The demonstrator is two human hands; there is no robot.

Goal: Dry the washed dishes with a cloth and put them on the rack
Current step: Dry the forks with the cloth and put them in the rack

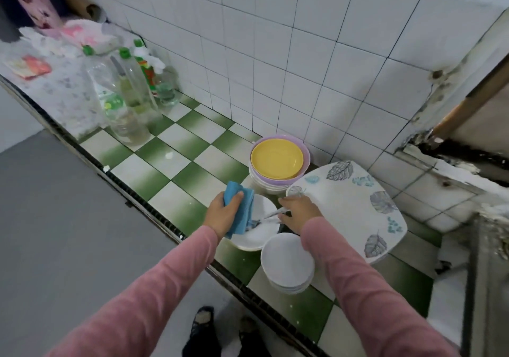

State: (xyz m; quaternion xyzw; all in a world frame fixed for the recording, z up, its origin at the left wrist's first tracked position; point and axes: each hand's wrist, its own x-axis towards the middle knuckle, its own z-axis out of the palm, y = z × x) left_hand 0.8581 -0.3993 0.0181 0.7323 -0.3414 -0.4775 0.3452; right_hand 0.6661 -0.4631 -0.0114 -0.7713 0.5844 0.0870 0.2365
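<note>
A green-and-white checkered tile counter (190,163) carries clear green-capped bottles (121,100) at left, a dish stack (276,159) topped by a yellow plate near the wall, a leaf-patterned platter (355,208), a white plate (261,230) and stacked white bowls (287,263) near the front edge.

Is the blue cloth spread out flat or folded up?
Folded: the left hand grips the blue cloth as a doubled-over wad against the white plate.

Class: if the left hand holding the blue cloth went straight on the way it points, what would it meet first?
Most likely the stack of dishes topped by the yellow plate, just beyond it; depth is hard to judge.
</note>
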